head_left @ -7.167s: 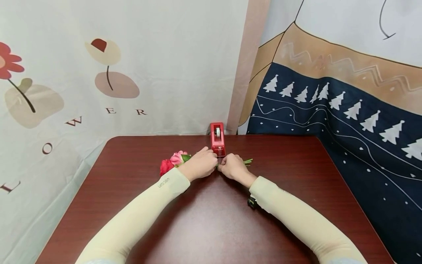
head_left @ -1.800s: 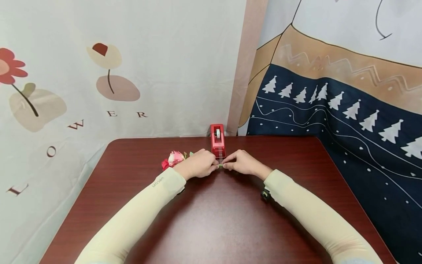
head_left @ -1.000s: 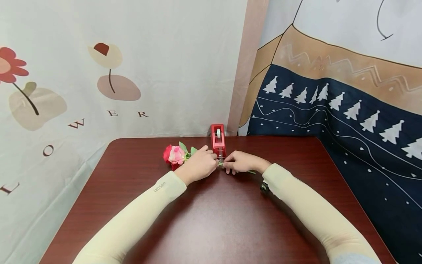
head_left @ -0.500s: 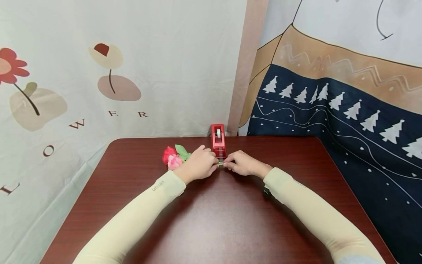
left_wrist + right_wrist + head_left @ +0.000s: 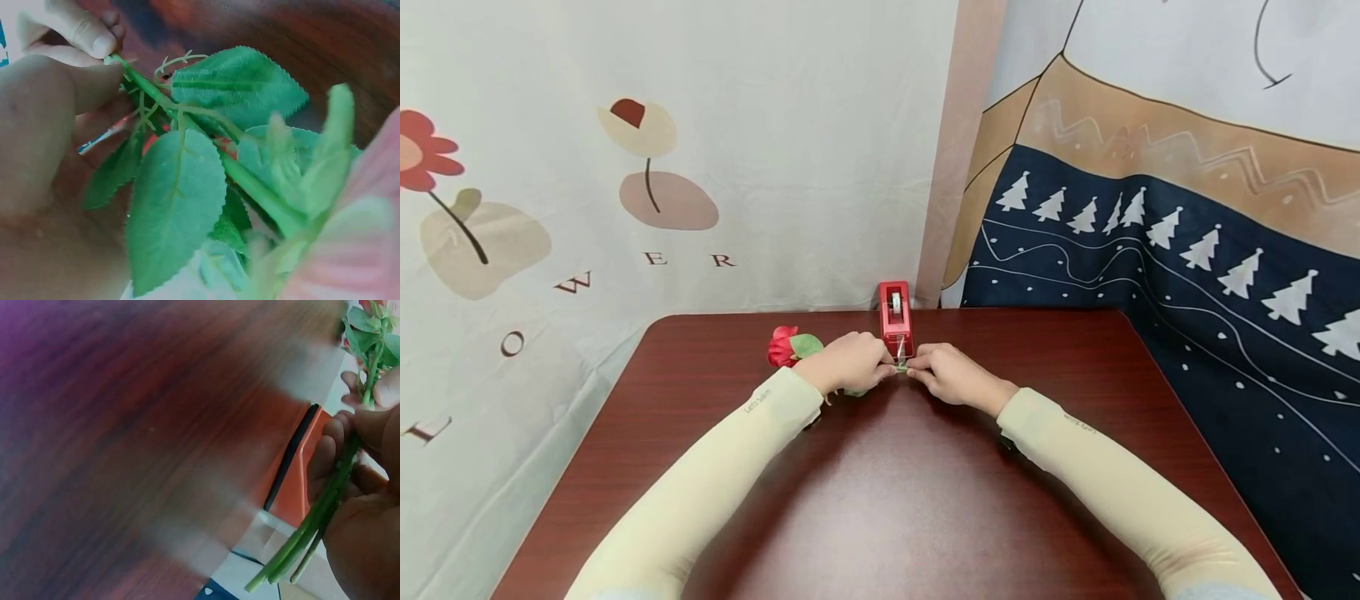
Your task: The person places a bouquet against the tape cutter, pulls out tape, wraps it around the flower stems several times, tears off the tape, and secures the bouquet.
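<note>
My left hand (image 5: 850, 362) pinches the green stems of a small bunch of roses near the front of a red tape dispenser (image 5: 895, 321). Just to its right, my right hand (image 5: 952, 375) pinches the same stems (image 5: 312, 525), whose cut ends stick out past the palm in the right wrist view. A red rose (image 5: 781, 346) shows beyond the left hand; a pink rose (image 5: 356, 262) and serrated leaves (image 5: 178, 212) fill much of the left wrist view. From the dispenser, a strip of clear tape (image 5: 901, 350) reaches down to the stems between both hands' fingertips.
The dispenser stands at the back edge of the dark red wooden table (image 5: 880, 500). Behind it hangs a pale curtain (image 5: 820, 167) with printed flowers, and on the right a navy and tan cloth (image 5: 1075, 250) with printed trees.
The bunch has turned in my hands: the pink rose has gone from the head view, leaving the red rose and a leaf. Earlier, the right fingers spread and regripped; the dispenser stays in place.
</note>
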Tool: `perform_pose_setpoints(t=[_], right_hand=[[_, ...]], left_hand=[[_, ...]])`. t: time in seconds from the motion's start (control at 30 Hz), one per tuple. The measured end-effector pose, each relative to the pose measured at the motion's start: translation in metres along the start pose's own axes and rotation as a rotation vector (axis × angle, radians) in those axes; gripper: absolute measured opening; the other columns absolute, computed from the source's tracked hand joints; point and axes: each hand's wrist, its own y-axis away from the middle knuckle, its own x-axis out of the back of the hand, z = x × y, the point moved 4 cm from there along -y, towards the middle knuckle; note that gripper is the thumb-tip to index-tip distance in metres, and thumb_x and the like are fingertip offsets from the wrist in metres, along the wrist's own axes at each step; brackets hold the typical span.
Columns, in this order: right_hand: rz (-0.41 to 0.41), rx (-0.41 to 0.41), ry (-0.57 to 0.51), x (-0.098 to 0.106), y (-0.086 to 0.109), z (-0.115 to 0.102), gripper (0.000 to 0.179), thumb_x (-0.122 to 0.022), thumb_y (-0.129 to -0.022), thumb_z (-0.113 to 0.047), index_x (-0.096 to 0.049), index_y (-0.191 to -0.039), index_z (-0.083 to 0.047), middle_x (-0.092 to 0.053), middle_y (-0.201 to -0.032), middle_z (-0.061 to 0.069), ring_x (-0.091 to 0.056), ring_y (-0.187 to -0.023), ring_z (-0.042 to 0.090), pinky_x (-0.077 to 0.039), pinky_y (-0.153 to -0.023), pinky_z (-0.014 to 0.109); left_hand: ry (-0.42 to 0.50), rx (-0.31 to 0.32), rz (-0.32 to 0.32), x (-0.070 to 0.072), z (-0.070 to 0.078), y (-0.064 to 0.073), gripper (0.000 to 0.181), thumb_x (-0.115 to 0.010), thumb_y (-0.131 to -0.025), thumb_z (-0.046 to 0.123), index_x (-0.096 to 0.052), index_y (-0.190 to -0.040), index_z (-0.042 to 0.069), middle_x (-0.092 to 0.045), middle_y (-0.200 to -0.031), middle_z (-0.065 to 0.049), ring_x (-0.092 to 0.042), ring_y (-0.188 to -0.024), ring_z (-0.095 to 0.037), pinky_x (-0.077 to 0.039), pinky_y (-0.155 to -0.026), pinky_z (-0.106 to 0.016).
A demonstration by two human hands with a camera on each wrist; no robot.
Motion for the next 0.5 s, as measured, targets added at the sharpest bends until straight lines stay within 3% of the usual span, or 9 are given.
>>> perform_pose_setpoints(t=[0.23,0.37,0.5], right_hand=[[0.038,-0.007,0.008,-0.0005,0.0009,-0.0041,0.02,-0.072,-0.108,-0.015,-0.084,-0.123,-0.009,-0.07,-0.093,0.002,-0.056,-0.078,0.01,-0.05,-0.07,0.022],[0.008,-0.043,-0.024,-0.0007,0.0002,-0.0014,0.021,-0.072,-0.108,-0.015,-0.084,-0.123,-0.008,-0.074,-0.097,0.004,-0.06,-0.081,0.011,-0.054,-0.074,0.026],[-0.06,-0.082,-0.059,0.0015,-0.0034,0.004,0.022,-0.07,-0.109,-0.017,-0.084,-0.123,-0.007,-0.078,-0.104,0.005,-0.066,-0.089,0.012,-0.059,-0.085,0.033]], left_hand=[[0.066,-0.043,-0.038,-0.0014,-0.0047,-0.0048,0.024,-0.068,-0.11,0.025,-0.084,-0.095,0.014,-0.066,-0.069,0.01,-0.058,-0.065,-0.005,-0.053,-0.074,-0.03],[0.012,-0.071,0.005,-0.004,-0.0026,-0.0056,0.022,-0.07,-0.109,0.023,-0.084,-0.094,0.013,-0.068,-0.071,0.006,-0.058,-0.066,-0.009,-0.055,-0.075,-0.034],[-0.11,-0.079,0.059,-0.0058,0.0014,-0.0048,0.02,-0.071,-0.109,0.026,-0.085,-0.098,0.016,-0.078,-0.083,0.002,-0.071,-0.077,-0.014,-0.059,-0.086,-0.043]])
